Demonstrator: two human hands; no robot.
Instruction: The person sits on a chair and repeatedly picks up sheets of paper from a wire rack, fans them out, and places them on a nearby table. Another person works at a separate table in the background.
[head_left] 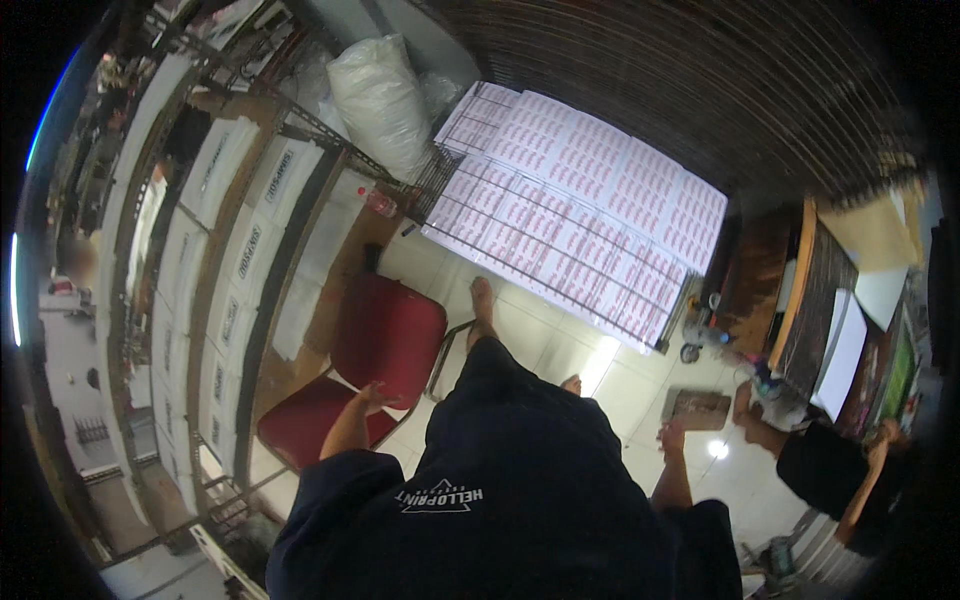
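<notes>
My left hand (pixel 374 398) hangs over the red padded chair (pixel 388 335), its fingers loosely stretched and nothing in them. I cannot tell whether it touches the chair. My right hand (pixel 672 440) hangs low on the other side, fingers apart and holding nothing, nearest in the picture to a brown block-shaped thing (pixel 698 409) on the floor. Ahead of my feet, white sheets (pixel 590 200) with rows of small reddish print lie side by side on a wire rack (pixel 560 295). Neither hand is at the sheets.
Many raised wire shelves (pixel 680 70) stand beyond the sheets. Shelving with white boxes (pixel 240 250) runs along the left. A stuffed plastic sack (pixel 378 105) and a red-capped bottle (pixel 378 202) are near the rack. Another person (pixel 840 470) sits at right, beside a wooden table (pixel 795 290).
</notes>
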